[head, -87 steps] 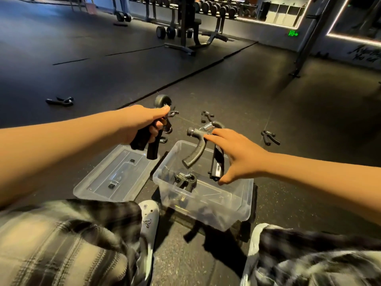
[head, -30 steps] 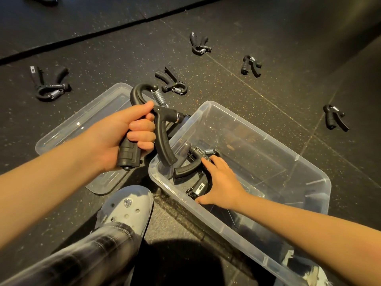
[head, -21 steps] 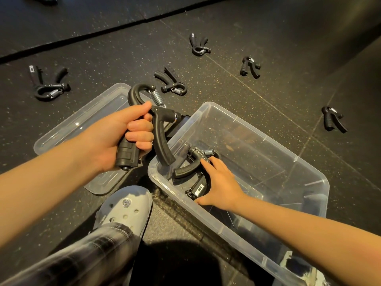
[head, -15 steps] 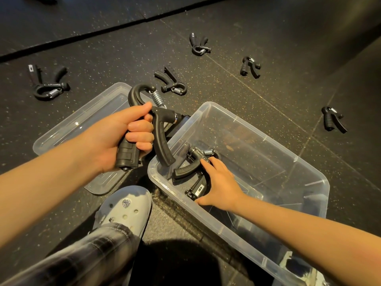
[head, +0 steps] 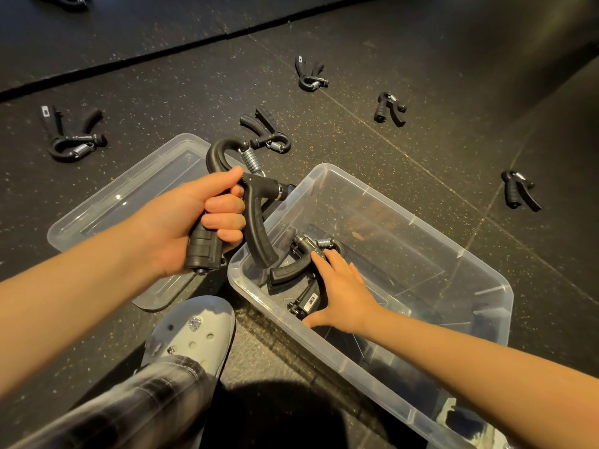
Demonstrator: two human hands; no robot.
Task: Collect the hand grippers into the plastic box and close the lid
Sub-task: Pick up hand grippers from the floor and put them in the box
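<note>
A clear plastic box (head: 405,209) stands open on the black floor. My left hand (head: 181,228) grips one handle of a black hand gripper (head: 256,228) and holds it just over the box's left rim. My right hand (head: 343,293) is inside the box. Its fingers lie fairly straight over a second hand gripper (head: 291,270) that rests on the box floor. The clear lid (head: 129,192) lies flat on the floor to the left of the box. Several more hand grippers lie loose on the floor, the nearest one (head: 269,132) just beyond the lid.
Other loose hand grippers sit at far left (head: 69,140), at the back (head: 309,76), back right (head: 387,108) and right (head: 518,192). My grey clog (head: 194,332) and plaid trouser leg are close to the box's near left corner. A floor seam runs across the back.
Since 2.9 s ago my right hand has lowered its hand gripper down onto the box floor. Over the last second both hands have stayed almost still.
</note>
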